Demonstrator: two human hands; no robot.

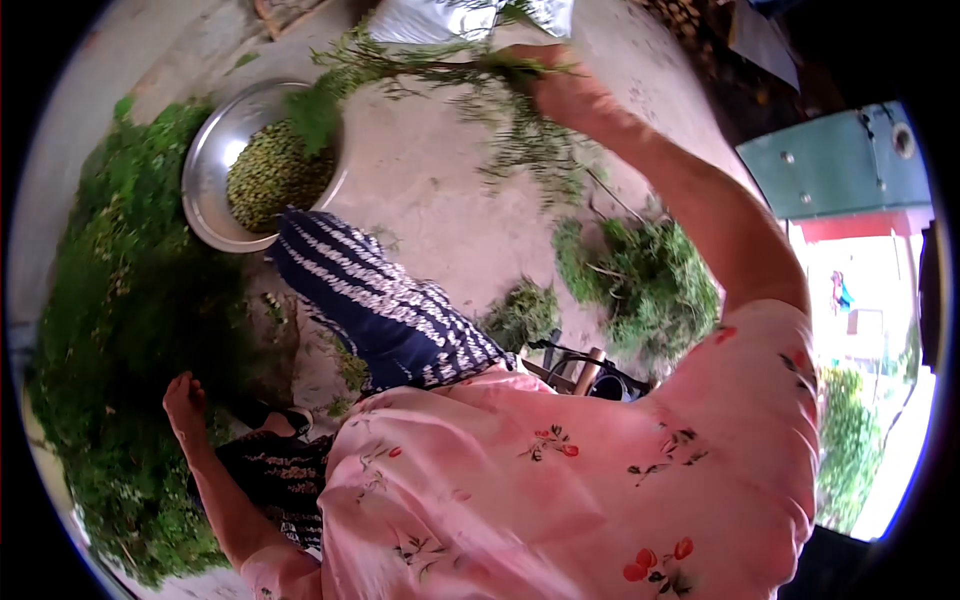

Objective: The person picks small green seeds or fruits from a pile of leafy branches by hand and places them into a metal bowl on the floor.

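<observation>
My right hand (550, 85), at the end of my raised arm, is closed round the stem of a leafy green branch (430, 70). Its feathery leaves spread leftward and hang below the hand, some over the rim of a metal basin (208, 215). Small greenish pods (270, 180) fill the bottom of the basin. Down at the left, my left hand (185, 405) is beside a big heap of green plants (130, 480). Its fingers are curled in, and whatever they may hold is too small to make out.
More cut greenery (650, 285) lies on the concrete floor (440, 180) right of my knee, with a smaller clump (525, 310) nearby. A white sack (430, 20) is at the far edge. Right stands a teal metal box (840, 160). A dark-framed object (590, 375) is close by my side.
</observation>
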